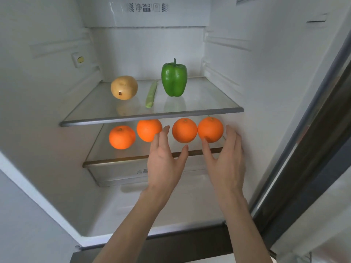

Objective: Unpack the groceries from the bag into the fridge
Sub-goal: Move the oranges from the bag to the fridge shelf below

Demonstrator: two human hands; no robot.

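The fridge stands open before me. On its upper glass shelf (209,99) sit a yellow pear (124,87), a pale green bean pod (151,94) and an upright green bell pepper (174,79). Several oranges line the lower glass shelf (114,158); the rightmost orange (210,129) and its neighbour (184,130) sit between my hands. My left hand (166,160) is open with straight fingers, just left of these two. My right hand (227,158) is open too, its thumb tip at the rightmost orange. The bag is out of view.
A clear drawer (117,174) sits under the lower shelf. The white fridge walls close in left and right, and the dark door edge (303,149) runs down the right side. The fridge floor (152,211) lies below my forearms.
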